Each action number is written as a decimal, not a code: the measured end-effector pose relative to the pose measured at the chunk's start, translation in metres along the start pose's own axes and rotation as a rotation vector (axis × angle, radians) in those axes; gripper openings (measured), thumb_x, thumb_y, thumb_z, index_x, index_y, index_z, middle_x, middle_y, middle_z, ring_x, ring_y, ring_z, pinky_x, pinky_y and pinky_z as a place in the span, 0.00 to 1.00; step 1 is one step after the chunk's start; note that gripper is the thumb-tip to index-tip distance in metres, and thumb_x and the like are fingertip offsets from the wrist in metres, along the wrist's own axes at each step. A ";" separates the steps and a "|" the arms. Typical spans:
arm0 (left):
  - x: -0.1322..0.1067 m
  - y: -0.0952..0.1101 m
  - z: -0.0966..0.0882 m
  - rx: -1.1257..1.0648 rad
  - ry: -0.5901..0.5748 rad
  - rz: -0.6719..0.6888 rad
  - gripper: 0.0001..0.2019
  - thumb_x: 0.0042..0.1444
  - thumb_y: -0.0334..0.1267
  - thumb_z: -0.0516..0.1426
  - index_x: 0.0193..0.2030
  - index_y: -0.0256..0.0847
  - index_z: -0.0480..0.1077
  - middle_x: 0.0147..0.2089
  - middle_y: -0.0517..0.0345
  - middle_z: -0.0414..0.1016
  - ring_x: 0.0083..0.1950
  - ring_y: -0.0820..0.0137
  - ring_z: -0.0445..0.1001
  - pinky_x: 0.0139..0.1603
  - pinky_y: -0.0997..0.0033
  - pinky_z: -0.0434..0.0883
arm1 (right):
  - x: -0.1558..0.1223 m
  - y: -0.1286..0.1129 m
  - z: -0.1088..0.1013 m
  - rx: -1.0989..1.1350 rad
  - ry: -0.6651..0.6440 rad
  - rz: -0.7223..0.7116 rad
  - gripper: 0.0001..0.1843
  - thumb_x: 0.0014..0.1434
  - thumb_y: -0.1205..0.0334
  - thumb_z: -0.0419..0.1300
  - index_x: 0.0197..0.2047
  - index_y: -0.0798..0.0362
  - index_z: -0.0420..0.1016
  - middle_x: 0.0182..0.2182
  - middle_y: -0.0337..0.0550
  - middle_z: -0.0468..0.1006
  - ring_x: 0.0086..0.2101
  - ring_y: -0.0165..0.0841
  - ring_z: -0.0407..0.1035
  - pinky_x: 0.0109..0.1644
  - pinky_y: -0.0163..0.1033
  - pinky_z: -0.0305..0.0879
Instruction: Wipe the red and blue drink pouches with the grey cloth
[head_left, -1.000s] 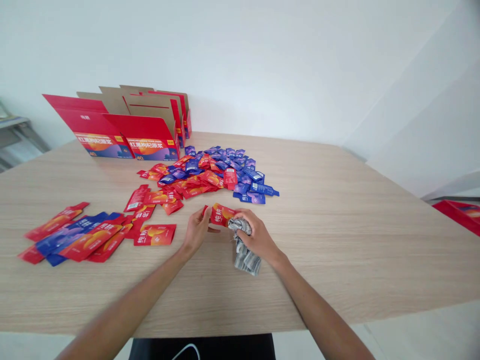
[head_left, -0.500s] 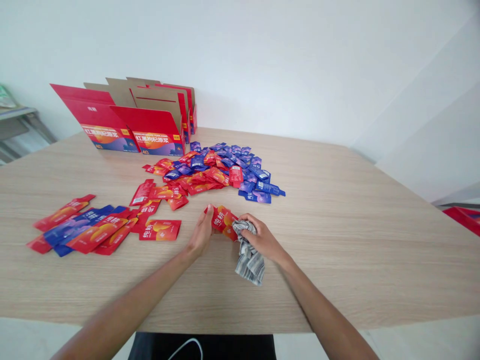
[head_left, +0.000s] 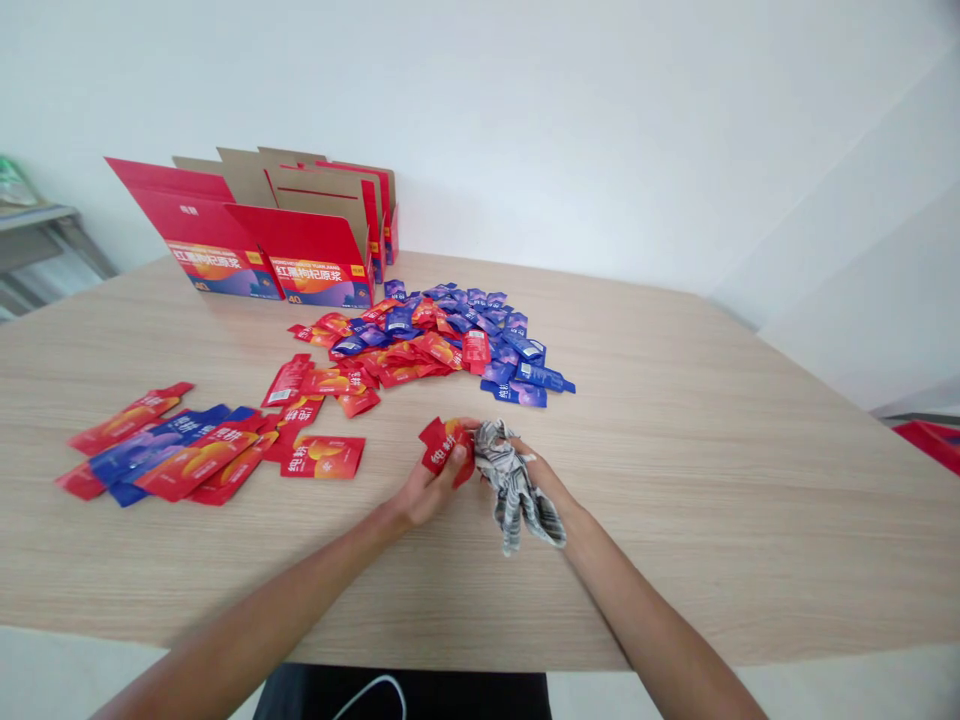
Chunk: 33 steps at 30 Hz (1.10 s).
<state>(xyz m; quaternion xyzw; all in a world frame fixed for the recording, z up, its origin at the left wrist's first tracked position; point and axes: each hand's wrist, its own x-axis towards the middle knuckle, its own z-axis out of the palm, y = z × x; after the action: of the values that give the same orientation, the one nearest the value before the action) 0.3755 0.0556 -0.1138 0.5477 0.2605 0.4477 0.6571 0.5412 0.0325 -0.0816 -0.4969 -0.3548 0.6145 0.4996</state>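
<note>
Left hand (head_left: 430,491) grips red pouch (head_left: 439,447); right hand (head_left: 541,468) holds striped cloth (head_left: 514,485); red-and-blue pouch pile (head_left: 437,349) beyond

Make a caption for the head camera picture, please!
Left hand holds a red pouch, right hand a striped cloth, with piled pouches and red boxes beyond.

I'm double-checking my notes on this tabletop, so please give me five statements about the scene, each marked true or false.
1. The left hand holds a red pouch. True.
2. The right hand holds a blue pouch. False: the right hand holds a striped cloth.
3. Open cardboard boxes stand on the table. True.
4. The central pile is entirely red. False: the central pile mixes red pouches with blue pouches.
5. The striped cloth lies inside a box. False: it hangs from the right hand.
</note>
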 end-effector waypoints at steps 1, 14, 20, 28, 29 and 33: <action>0.000 0.000 0.002 -0.055 0.049 -0.014 0.28 0.62 0.59 0.58 0.59 0.40 0.72 0.59 0.43 0.76 0.64 0.53 0.72 0.67 0.52 0.69 | -0.001 0.000 0.001 0.034 -0.012 0.006 0.17 0.48 0.49 0.67 0.36 0.52 0.77 0.25 0.40 0.78 0.22 0.31 0.68 0.25 0.35 0.65; 0.001 0.004 0.010 -0.429 -0.009 -0.398 0.41 0.54 0.76 0.50 0.54 0.40 0.73 0.38 0.47 0.81 0.38 0.55 0.81 0.38 0.54 0.78 | -0.011 -0.002 -0.015 -0.739 0.098 -0.942 0.13 0.58 0.63 0.64 0.48 0.45 0.79 0.56 0.47 0.68 0.46 0.39 0.70 0.54 0.48 0.69; -0.003 -0.005 0.021 -0.407 0.012 -0.264 0.36 0.56 0.71 0.54 0.48 0.37 0.77 0.47 0.45 0.83 0.56 0.52 0.78 0.57 0.55 0.74 | -0.015 0.010 -0.008 -0.934 -0.161 -0.983 0.17 0.57 0.68 0.65 0.50 0.45 0.78 0.54 0.48 0.66 0.45 0.38 0.69 0.50 0.46 0.73; 0.001 0.014 0.009 -0.364 0.135 -0.234 0.39 0.57 0.70 0.53 0.55 0.35 0.74 0.38 0.52 0.82 0.46 0.57 0.80 0.53 0.60 0.73 | -0.020 0.009 -0.002 -1.063 -0.466 -1.084 0.15 0.58 0.64 0.68 0.49 0.45 0.76 0.51 0.47 0.70 0.49 0.38 0.71 0.53 0.42 0.73; 0.001 0.012 0.010 -0.372 0.110 -0.241 0.37 0.57 0.69 0.54 0.54 0.34 0.75 0.39 0.50 0.82 0.46 0.57 0.80 0.53 0.61 0.73 | -0.019 0.009 -0.003 -1.071 -0.426 -1.098 0.15 0.58 0.65 0.67 0.49 0.45 0.76 0.51 0.48 0.70 0.49 0.39 0.70 0.52 0.43 0.73; -0.008 -0.014 0.012 -0.424 -0.023 -0.325 0.34 0.60 0.68 0.53 0.50 0.35 0.77 0.37 0.47 0.81 0.41 0.58 0.79 0.43 0.64 0.73 | -0.015 0.007 -0.008 -1.021 -0.083 -1.100 0.19 0.58 0.69 0.63 0.53 0.46 0.74 0.52 0.49 0.67 0.50 0.41 0.69 0.51 0.45 0.73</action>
<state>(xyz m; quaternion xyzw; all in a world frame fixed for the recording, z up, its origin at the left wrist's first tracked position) 0.3862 0.0426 -0.1253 0.3538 0.2381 0.3745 0.8233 0.5469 0.0161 -0.0862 -0.3942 -0.8114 0.0537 0.4282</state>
